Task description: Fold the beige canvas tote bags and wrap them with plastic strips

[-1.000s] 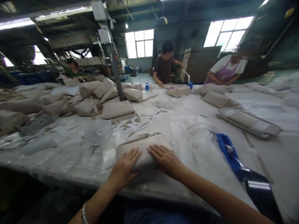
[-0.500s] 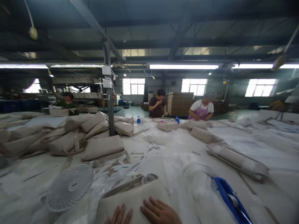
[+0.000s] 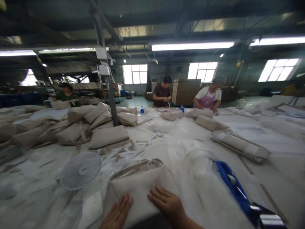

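Observation:
A beige fabric bag [image 3: 140, 186] lies on the table right in front of me, its rim toward the far side. Coiled pale strap or tubing [image 3: 153, 163] shows at its far right corner. My left hand [image 3: 119, 210] lies flat on the bag's left part, fingers stretched out. Flat on the right part rests my right hand [image 3: 168, 202], fingers extended and slightly apart. Neither hand grips anything. To the right of the bag is a heap of clear plastic film [image 3: 202, 175], with a blue tape dispenser [image 3: 234, 186] beyond it.
A small white round fan [image 3: 81, 170] stands left of the bag. Paper scraps [image 3: 133, 152] lie behind it. Piled beige bags [image 3: 107, 136] surround a metal post [image 3: 111, 101]. More folded bags [image 3: 239, 144] lie right. Two co-workers [image 3: 163, 93] stand across the table; another sits far left.
My view has tipped downward, so more of the bag and both hands show. Both hands remain flat on the bag. The co-worker in the dark shirt has lowered a hand from the face.

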Action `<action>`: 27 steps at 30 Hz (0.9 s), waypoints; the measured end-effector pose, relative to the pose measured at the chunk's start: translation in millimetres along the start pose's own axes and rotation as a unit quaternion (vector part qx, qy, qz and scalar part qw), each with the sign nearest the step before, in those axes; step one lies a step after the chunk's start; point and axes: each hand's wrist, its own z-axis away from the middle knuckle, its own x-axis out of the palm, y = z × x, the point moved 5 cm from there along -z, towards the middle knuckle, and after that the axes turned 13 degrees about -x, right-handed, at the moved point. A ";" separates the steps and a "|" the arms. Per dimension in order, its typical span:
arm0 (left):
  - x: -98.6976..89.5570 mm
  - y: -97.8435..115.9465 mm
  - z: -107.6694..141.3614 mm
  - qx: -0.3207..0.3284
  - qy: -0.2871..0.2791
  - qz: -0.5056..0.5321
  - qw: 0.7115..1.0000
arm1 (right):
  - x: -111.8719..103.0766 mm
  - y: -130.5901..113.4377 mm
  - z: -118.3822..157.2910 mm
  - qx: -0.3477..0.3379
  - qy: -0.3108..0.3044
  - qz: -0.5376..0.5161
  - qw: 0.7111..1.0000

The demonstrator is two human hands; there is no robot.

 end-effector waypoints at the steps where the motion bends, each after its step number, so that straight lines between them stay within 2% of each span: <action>1: -2.6 -1.9 5.1 -0.025 0.012 -0.003 1.000 | -0.9 -2.3 0.5 0.010 -0.006 -0.002 1.000; 2: -4.2 -1.9 9.9 -0.051 0.028 -0.010 0.998 | -0.5 -4.4 1.6 0.014 -0.013 -0.004 1.000; 5: -5.3 12.1 21.0 -0.063 0.058 -0.003 0.996 | 6.4 -6.8 9.1 0.038 -0.025 -0.003 0.999; 8: -3.7 28.2 16.7 -0.101 -0.017 -0.025 0.994 | 15.4 -8.5 16.0 0.060 -0.043 -0.010 0.997; 11: -9.0 43.9 -4.5 -0.125 -0.096 -0.054 0.986 | 14.0 -9.9 14.6 0.062 -0.051 -0.006 0.997; 14: -8.8 62.9 -26.9 -0.047 -0.135 -0.038 0.989 | 2.6 -8.7 8.7 0.043 -0.080 -0.005 0.996; 16: -3.6 68.7 -32.1 -0.024 -0.132 -0.034 0.990 | -7.1 -8.9 6.9 0.010 -0.114 -0.021 0.993; 18: 3.5 70.1 -27.9 -0.037 -0.118 -0.038 0.992 | -16.0 -9.1 9.5 -0.004 -0.145 -0.030 0.989; 23: 21.5 74.5 -5.2 -0.060 -0.102 -0.039 0.992 | -20.4 -9.8 26.6 0.082 -0.203 -0.036 0.975; 27: 31.7 75.5 -1.9 -0.059 -0.106 -0.050 0.991 | -22.4 -8.9 22.4 0.094 -0.242 -0.083 0.962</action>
